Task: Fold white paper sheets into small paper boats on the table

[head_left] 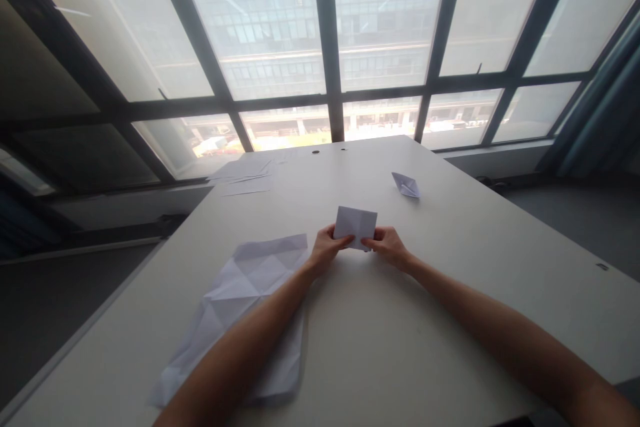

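Between my two hands is a small folded piece of white paper [356, 221], roughly square, with a crease down its middle. My left hand [328, 245] grips its left lower edge, thumb on the near face. On the other side my right hand [390, 245] pinches the right lower edge in the same way. The fingers behind the paper are mostly hidden. A folded paper boat [407, 185] lies on the table beyond my right hand. Beside and partly under my left forearm is a large creased sheet of paper [245, 287], unfolded.
The white table [360, 360] stretches toward a wide window with dark frames [327, 47]. Several loose paper sheets [245, 175] lie at its far left edge. Two small dark spots [315, 152] sit near the far end. A dark curtain [590, 120] hangs at the right.
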